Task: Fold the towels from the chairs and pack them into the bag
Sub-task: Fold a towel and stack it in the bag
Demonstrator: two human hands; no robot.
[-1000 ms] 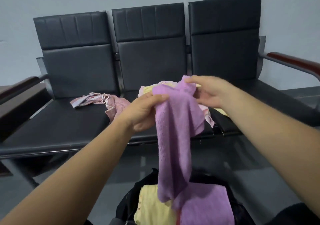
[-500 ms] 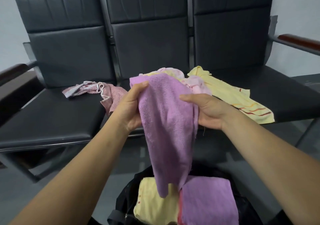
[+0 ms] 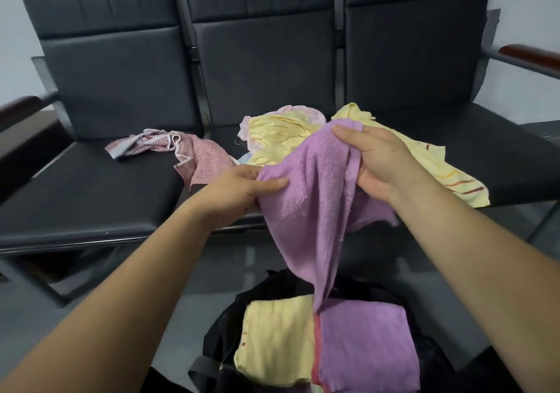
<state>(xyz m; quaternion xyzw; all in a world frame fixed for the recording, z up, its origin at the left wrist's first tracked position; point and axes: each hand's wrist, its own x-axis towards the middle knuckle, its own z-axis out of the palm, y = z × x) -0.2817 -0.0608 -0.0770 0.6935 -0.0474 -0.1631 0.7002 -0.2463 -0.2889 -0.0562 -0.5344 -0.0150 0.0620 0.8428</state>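
A crumpled pink patterned towel (image 3: 194, 158) lies at left on a row of 3 black padded chairs (image 3: 91, 198), across the join of the left and middle seats. My left hand (image 3: 239, 192) pinches one upper corner of a lilac terry towel (image 3: 315, 204), thumb on top and fingers tucked behind the cloth. The towel hangs spread between my 2 hands in front of the middle seat. Behind it on that seat sits a loose heap of pale yellow and pale pink towels (image 3: 272, 129). The lilac towel's lower end narrows down to an open black fabric bag (image 3: 224, 335) on the floor, where 2 folded towels sit side by side: a pale yellow folded towel (image 3: 275, 341) at left, a lilac folded towel (image 3: 363, 344) at right. My right hand (image 3: 381, 165) grips the other upper corner, fingers curled round the bunched edge. Beyond it, a yellow towel with orange and brown stripes (image 3: 451, 177) lies across the right seat, reaching its front edge
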